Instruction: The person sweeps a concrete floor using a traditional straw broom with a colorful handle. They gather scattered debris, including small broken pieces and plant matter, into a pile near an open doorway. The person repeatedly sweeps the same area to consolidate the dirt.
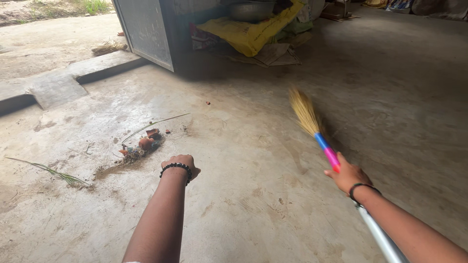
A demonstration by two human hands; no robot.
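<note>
Right hand (347, 175) fingers wrapped round one broom (321, 146) at its pink-blue grip, bristles raised off the concrete floor (253, 195), angled up-left. Left hand (181, 163) extended forward, fingers curled under — empty, bead bracelet on wrist. One debris pile (141, 145) just ahead of it; two green stalks on the floor's left side.

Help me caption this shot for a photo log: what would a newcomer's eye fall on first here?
Most striking is the broom right of centre, its straw head raised above the concrete floor and its blue-and-pink grip held in the right hand. Next is the small heap of swept rubbish left of centre, just beyond the left hand, which hangs closed and holds nothing. A yellow sack lies at the top.
</note>
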